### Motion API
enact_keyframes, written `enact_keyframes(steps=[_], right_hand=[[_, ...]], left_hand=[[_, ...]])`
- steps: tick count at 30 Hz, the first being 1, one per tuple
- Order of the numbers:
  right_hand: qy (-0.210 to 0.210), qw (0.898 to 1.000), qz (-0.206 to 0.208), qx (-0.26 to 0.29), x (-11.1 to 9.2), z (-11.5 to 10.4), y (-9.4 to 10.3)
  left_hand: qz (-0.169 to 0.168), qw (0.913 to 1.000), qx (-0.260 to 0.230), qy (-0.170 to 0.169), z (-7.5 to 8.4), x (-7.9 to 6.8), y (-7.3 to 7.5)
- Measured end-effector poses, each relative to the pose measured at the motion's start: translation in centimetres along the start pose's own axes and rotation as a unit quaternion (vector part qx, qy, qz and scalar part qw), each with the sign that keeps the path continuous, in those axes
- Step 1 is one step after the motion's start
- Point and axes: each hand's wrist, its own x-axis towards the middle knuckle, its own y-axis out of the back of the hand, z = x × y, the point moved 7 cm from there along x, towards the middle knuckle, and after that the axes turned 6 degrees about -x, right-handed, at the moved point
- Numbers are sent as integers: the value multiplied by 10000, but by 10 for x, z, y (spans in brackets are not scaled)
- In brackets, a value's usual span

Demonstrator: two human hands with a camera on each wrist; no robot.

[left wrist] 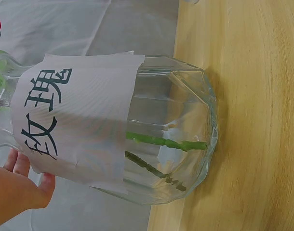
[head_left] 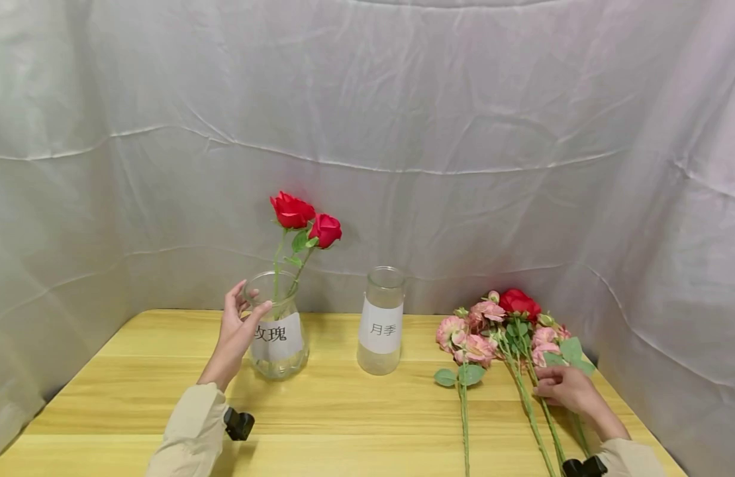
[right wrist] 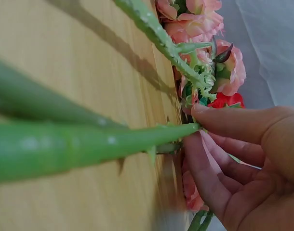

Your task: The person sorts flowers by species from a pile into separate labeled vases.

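Observation:
My left hand (head_left: 236, 334) holds the neck of a wide glass vase (head_left: 278, 368), thumb in front and fingers round the left side. The vase stands upright with a white paper label, and two red roses (head_left: 293, 211) rise from it. Through its glass in the left wrist view, the green stems (left wrist: 161, 140) reach down near the base. At the right, my right hand (head_left: 567, 391) pinches a green stem (right wrist: 171, 132) between thumb and forefinger. That stem leads up to a red rose (head_left: 519, 303) lying among pink flowers (head_left: 451, 331).
A straight, narrower glass vase (head_left: 379, 363) with its own white label stands mid-table. Several long stems (head_left: 465, 424) lie toward the front edge of the wooden table (head_left: 343, 430). Grey cloth (head_left: 403, 132) hangs behind and at both sides.

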Motion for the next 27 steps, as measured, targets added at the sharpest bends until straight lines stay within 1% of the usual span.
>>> enact_keyframes(steps=[9, 13, 15, 18, 23, 25, 27], right_hand=[[-46, 9997, -206, 130, -2, -6, 0], [-121, 9988, -249, 405, -5, -9, 3], [-81, 9979, -277, 576, -7, -11, 5], [-15, 9969, -224, 756, -9, -15, 10], [161, 9977, -79, 648, -9, -24, 19], [140, 9975, -55, 687, -9, -27, 22], [103, 9964, -40, 838, -9, -30, 25]], left_hand=[[-12, 10000, 39, 0, 0, 0, 0], [11, 10000, 56, 5, -1, 0, -1], [14, 10000, 47, 0, -1, 0, -1], [8, 10000, 52, -16, -1, 0, -1], [35, 10000, 42, -32, 0, 1, 0], [52, 10000, 26, -32, 0, 1, 0], [59, 10000, 18, -26, 0, 1, 0]])
